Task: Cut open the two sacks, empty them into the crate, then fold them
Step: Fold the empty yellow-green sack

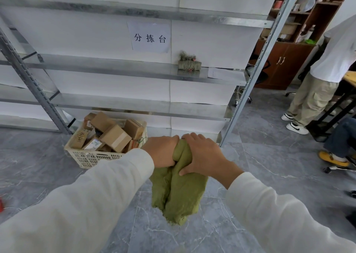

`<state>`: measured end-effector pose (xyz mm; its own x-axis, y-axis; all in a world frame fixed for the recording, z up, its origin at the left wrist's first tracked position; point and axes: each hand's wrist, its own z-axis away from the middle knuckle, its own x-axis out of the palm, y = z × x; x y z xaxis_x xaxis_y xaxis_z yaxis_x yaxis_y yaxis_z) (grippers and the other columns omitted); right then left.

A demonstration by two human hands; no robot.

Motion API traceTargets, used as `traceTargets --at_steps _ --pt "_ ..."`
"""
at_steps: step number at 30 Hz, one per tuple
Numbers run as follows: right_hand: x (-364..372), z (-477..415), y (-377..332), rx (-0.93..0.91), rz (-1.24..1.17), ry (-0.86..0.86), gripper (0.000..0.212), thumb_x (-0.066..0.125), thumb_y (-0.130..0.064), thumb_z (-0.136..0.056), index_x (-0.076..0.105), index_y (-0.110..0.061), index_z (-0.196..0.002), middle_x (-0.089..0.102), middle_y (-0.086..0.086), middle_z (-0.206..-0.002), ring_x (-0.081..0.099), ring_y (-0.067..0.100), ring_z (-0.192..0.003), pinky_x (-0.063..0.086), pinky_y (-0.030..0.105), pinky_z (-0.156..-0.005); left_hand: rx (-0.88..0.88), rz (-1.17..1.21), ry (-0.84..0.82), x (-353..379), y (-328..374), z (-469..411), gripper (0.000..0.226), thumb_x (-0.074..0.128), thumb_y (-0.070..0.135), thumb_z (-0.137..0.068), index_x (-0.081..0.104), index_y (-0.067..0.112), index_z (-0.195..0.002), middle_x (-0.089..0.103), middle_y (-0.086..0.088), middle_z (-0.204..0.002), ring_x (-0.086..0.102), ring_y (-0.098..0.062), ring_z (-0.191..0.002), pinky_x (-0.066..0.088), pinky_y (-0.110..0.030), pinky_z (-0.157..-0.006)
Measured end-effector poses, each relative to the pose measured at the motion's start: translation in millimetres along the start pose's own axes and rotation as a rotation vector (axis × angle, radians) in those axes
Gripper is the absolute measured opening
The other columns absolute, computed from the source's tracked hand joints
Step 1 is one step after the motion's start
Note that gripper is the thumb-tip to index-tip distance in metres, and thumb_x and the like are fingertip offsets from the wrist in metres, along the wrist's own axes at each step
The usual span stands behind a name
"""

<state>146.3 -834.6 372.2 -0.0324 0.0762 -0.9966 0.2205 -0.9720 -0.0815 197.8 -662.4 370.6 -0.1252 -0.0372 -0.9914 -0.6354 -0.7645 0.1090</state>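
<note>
My white sleeves [86, 204] fill the bottom of the view, nearest the lens. Past them, both grips are clamped on the green sack [179, 193]. The left grip [161, 150] bunches its top edge. The right grip [204, 154], touching the left, curls over the same edge with its thumb pressed into the cloth. The sack hangs limp and creased above the floor, just right of the crate [92, 157].

The crate is pale plastic lattice and sits at the foot of the metal shelving [115, 73]. It is heaped with cardboard boxes [115, 138], some taped, some labelled, piled above its rim.

Above and right of the crate, a green tied bundle [189, 64] lies on a shelf, below a paper sign [150, 37] with three characters. The floor [269, 166] is grey marbled tile. Far right of the crate are a brown wooden cabinet [285, 60] and a person in beige trousers [317, 90].
</note>
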Motion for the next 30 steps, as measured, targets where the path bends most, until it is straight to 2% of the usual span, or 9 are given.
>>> traceTargets --at_steps 3,6,9,10,13,15,19,25,30 --pt "5.7 -0.8 -10.4 -0.037 0.065 0.087 0.096 0.074 -0.070 -0.058 0.037 -0.024 -0.134 0.050 -0.005 -0.116 0.052 0.018 -0.101 0.043 0.033 -0.086 0.004 0.047 -0.113 -9.1 4.2 -5.2 0.054 0.070 0.040 -0.071 0.049 0.022 -0.117 0.059 0.003 -0.085 0.059 -0.018 -0.073 0.051 -0.029 -0.064" --pt "9.5 -0.1 -12.7 0.006 0.028 0.055 0.080 0.074 -0.059 -0.067 0.038 -0.025 -0.130 0.052 -0.003 -0.113 0.058 0.020 -0.097 0.043 0.032 -0.071 0.020 0.118 -0.262 -14.7 6.0 -6.5 0.048 0.073 0.032 -0.072 0.056 0.018 -0.115 0.063 -0.001 -0.092 0.061 -0.018 -0.080 0.051 -0.030 -0.068" --pt "11.1 -1.2 -13.7 -0.013 -0.003 -0.006 0.067 0.072 -0.052 -0.072 0.042 -0.025 -0.125 0.057 -0.003 -0.111 0.062 0.023 -0.096 0.049 0.034 -0.071 0.028 0.086 -0.421 -15.5 10.7 -5.2 0.045 0.073 0.029 -0.078 0.060 0.011 -0.118 0.067 -0.009 -0.107 0.065 -0.024 -0.098 0.054 -0.036 -0.086" --pt "10.3 -1.4 -12.4 -0.013 -0.007 -0.012 0.065 0.072 -0.051 -0.072 0.043 -0.026 -0.125 0.058 -0.003 -0.111 0.063 0.023 -0.097 0.050 0.035 -0.073 0.039 0.054 -0.399 -15.6 12.7 -2.3 0.053 0.073 0.036 -0.078 0.057 0.013 -0.123 0.066 -0.007 -0.112 0.063 -0.023 -0.103 0.052 -0.036 -0.089" --pt "0.0 -3.6 -1.4 0.059 -0.110 -0.068 0.063 0.074 -0.050 -0.068 0.048 -0.027 -0.121 0.062 -0.005 -0.107 0.061 0.020 -0.097 0.048 0.033 -0.074 0.098 -0.137 -0.112 -14.6 13.2 9.5 0.101 0.067 0.076 -0.061 0.038 0.019 -0.139 0.056 0.001 -0.122 0.051 -0.022 -0.110 0.042 -0.037 -0.094" --pt "-11.0 -6.3 6.8 0.120 -0.325 -0.181 0.061 0.080 -0.049 -0.064 0.056 -0.025 -0.114 0.063 -0.005 -0.103 0.060 0.017 -0.094 0.051 0.034 -0.079 0.156 -0.261 0.036 -11.8 14.5 16.0 0.114 0.064 0.083 -0.053 0.032 0.018 -0.142 0.051 0.000 -0.124 0.047 -0.022 -0.110 0.039 -0.039 -0.096" --pt "-20.7 -6.4 13.7 0.144 -0.701 -0.360 0.051 0.088 -0.038 -0.062 0.066 -0.026 -0.107 0.067 -0.006 -0.104 0.063 0.013 -0.095 0.052 0.032 -0.089 0.293 -0.367 0.204 -9.0 19.4 13.2 0.111 0.062 0.084 -0.053 0.040 0.015 -0.138 0.055 -0.003 -0.119 0.051 -0.026 -0.105 0.032 -0.049 -0.104" --pt "-14.9 -2.3 10.7 0.148 -0.876 -0.456 0.043 0.087 -0.031 -0.066 0.066 -0.036 -0.104 0.070 -0.009 -0.104 0.066 0.011 -0.097 0.053 0.032 -0.091 0.301 -0.378 0.066 -14.2 20.2 10.4 0.111 0.062 0.084 -0.054 0.037 0.017 -0.139 0.055 -0.004 -0.121 0.052 -0.028 -0.107 0.029 -0.047 -0.108" --pt "0.1 4.7 -4.1 0.180 -0.977 -0.399 0.059 0.089 -0.035 -0.062 0.065 -0.028 -0.115 0.070 -0.008 -0.107 0.066 0.013 -0.100 0.054 0.032 -0.090 0.334 -0.341 0.025 -10.8 11.4 8.4 0.079 0.068 0.064 -0.066 0.048 0.018 -0.127 0.060 -0.003 -0.107 0.057 -0.022 -0.091 0.041 -0.033 -0.083"
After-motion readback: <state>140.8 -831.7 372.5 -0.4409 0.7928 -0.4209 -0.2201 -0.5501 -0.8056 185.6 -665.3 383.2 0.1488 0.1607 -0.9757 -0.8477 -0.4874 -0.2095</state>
